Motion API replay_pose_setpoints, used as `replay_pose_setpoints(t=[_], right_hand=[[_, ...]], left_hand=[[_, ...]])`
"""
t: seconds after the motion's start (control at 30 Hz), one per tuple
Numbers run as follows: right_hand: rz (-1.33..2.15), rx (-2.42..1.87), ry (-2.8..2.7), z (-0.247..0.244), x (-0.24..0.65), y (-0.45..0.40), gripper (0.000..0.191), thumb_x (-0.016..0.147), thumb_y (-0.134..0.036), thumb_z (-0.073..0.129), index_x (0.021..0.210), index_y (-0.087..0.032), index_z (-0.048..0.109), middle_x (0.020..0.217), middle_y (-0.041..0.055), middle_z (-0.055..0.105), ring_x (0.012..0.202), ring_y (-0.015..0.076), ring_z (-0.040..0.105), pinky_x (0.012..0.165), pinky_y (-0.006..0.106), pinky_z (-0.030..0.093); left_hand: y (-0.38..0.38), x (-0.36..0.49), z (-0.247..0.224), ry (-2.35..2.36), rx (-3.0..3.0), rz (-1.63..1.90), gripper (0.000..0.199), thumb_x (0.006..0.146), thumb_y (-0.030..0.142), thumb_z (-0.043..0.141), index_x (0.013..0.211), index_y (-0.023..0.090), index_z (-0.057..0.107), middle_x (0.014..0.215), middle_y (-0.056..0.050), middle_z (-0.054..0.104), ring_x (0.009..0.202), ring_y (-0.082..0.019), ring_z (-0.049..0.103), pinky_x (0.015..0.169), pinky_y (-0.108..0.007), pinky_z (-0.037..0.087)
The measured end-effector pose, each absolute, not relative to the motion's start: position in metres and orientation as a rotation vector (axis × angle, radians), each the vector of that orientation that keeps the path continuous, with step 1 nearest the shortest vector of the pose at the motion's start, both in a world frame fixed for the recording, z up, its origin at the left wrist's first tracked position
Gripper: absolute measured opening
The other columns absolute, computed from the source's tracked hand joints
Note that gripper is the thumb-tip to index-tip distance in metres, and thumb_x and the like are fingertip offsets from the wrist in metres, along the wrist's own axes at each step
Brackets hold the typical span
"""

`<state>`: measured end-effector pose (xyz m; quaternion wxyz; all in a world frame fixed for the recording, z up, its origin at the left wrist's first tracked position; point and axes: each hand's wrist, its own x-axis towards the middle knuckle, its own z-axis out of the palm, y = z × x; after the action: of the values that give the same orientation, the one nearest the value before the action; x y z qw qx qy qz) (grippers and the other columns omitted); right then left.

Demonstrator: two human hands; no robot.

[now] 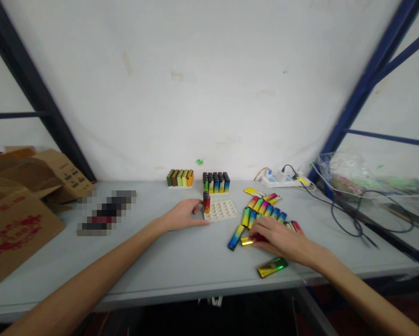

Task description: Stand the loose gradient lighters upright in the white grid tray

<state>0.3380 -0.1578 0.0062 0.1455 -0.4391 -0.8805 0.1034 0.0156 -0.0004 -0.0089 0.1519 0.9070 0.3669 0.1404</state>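
Note:
My left hand [184, 215] curves around the left end of a white plastic tray [226, 213] with rows of small holes, its thumb along the front edge and its fingers at the left side. One red lighter [206, 204] stands upright in the tray's left end, beside my fingers. My right hand [274, 235] is over a spread of loose shiny lighters, its fingers closed on a lighter with a yellow end [247, 241], partly hidden under them. A blue-and-yellow lighter [236, 237] lies just left of that hand. Nearer the table edge is a green-and-gold lighter [272, 267].
Against the wall stand a block of yellow and brown lighters [180, 178] and a block of black-topped lighters [216, 183]. A power strip [279, 178] with dark cables [358, 219] is at right. Cardboard boxes [20, 228] and a blurred-out object [106, 213] are at left.

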Motion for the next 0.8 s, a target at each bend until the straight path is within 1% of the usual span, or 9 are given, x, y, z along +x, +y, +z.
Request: replay_pose_setpoints(t=[0.13,0.2,0.37,0.47,0.53,0.6,0.7,0.77,0.8], right_hand=[[0.490,-1.252,-2.356,0.019,0.337,-0.142,0.029,0.103,-0.044,0.052,0.117,-0.020,0.061,0.110,0.0077,0.068,0.096,0.0202,0.064,0.086,0.034,0.052],[0.526,-1.212,-2.266,0.029,0.333,-0.129,0.032,0.101,-0.047,0.056,0.118,-0.021,0.061,0.104,0.0066,0.070,0.088,0.0190,0.065,0.079,0.031,0.051],[0.545,-1.119,-2.103,0.049,0.313,-0.083,0.033,0.093,-0.050,0.065,0.102,-0.020,0.073,0.090,0.0045,0.072,0.074,0.0163,0.060,0.067,0.028,0.045],[0.658,-1.090,-1.963,0.052,0.298,-0.054,0.036,0.088,-0.053,0.070,0.093,-0.018,0.074,0.077,0.0015,0.067,0.067,0.0147,0.055,0.062,0.028,0.041],[0.702,-1.071,-1.883,0.049,0.289,-0.042,0.040,0.089,-0.057,0.066,0.083,-0.017,0.070,0.068,-0.0010,0.060,0.065,0.0143,0.051,0.062,0.028,0.039],[0.759,-1.022,-1.800,0.043,0.282,-0.036,0.044,0.092,-0.061,0.060,0.080,-0.018,0.065,0.070,-0.0013,0.057,0.069,0.0149,0.052,0.065,0.028,0.042],[1.013,-0.927,-1.705,0.033,0.275,-0.040,0.045,0.094,-0.065,0.054,0.090,-0.020,0.060,0.083,0.0008,0.061,0.077,0.0162,0.058,0.072,0.030,0.048],[1.183,-0.863,-1.676,0.026,0.271,-0.045,0.045,0.094,-0.066,0.054,0.092,-0.022,0.055,0.081,-0.0005,0.059,0.072,0.0149,0.058,0.069,0.030,0.049],[1.233,-0.841,-1.653,0.024,0.269,-0.047,0.044,0.093,-0.067,0.055,0.091,-0.022,0.051,0.075,-0.0029,0.055,0.066,0.0131,0.054,0.064,0.027,0.048]], left_hand=[[0.000,0.015,-0.010,1.047,2.618,0.406,0.060,0.072,0.077,0.065,0.085,0.019,0.055,0.076,0.000,0.056,0.068,-0.018,0.052,0.061,-0.028,0.033],[0.000,0.015,-0.010,1.048,2.612,0.401,0.061,0.073,0.077,0.065,0.087,0.019,0.056,0.078,0.000,0.057,0.068,-0.018,0.052,0.061,-0.028,0.034],[-0.001,0.014,-0.010,1.044,2.605,0.405,0.064,0.073,0.078,0.066,0.095,0.018,0.059,0.081,-0.001,0.059,0.069,-0.018,0.053,0.062,-0.028,0.035],[-0.001,0.014,-0.011,1.036,2.616,0.416,0.063,0.074,0.077,0.066,0.094,0.017,0.060,0.081,-0.001,0.059,0.070,-0.019,0.053,0.062,-0.028,0.036],[-0.001,0.014,-0.011,1.026,2.622,0.427,0.063,0.074,0.077,0.066,0.093,0.018,0.060,0.082,-0.002,0.059,0.070,-0.019,0.054,0.062,-0.028,0.036],[-0.001,0.014,-0.011,1.014,2.631,0.442,0.062,0.074,0.077,0.066,0.091,0.018,0.060,0.082,-0.002,0.060,0.070,-0.019,0.055,0.063,-0.028,0.036],[0.000,0.014,-0.013,1.009,2.637,0.453,0.062,0.073,0.078,0.065,0.090,0.018,0.060,0.081,-0.001,0.059,0.070,-0.019,0.054,0.062,-0.028,0.037],[0.001,0.014,-0.015,1.016,2.627,0.455,0.062,0.073,0.078,0.066,0.088,0.018,0.060,0.079,-0.001,0.059,0.068,-0.018,0.054,0.061,-0.028,0.036],[0.001,0.014,-0.015,1.018,2.620,0.459,0.061,0.073,0.077,0.066,0.089,0.018,0.060,0.079,-0.001,0.059,0.067,-0.018,0.054,0.061,-0.028,0.036]])
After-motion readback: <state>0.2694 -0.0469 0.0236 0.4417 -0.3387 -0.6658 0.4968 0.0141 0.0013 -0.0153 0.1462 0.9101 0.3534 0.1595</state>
